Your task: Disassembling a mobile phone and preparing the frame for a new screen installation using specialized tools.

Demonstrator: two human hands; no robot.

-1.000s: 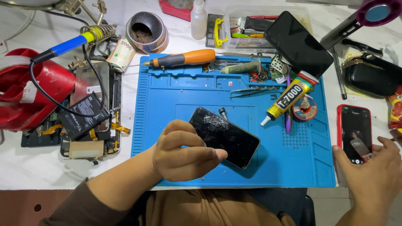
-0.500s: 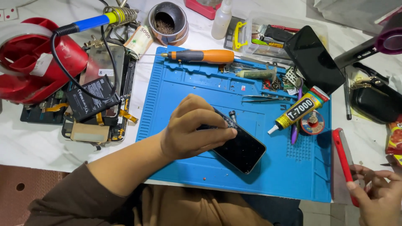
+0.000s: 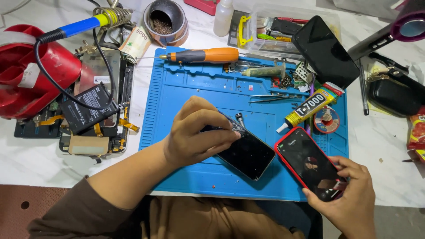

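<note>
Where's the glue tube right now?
In the head view, the glue tube lies on the right part of the blue mat, just above the red phone and below the black phone.

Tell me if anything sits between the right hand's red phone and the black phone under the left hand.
Nothing visible does. The red-cased phone in the right hand lies beside the black phone held by the left hand, with only bare blue mat between them.

orange screwdriver (image 3: 208,55), yellow glue tube (image 3: 312,107), soldering iron (image 3: 84,26), red helmet (image 3: 31,75)
</note>
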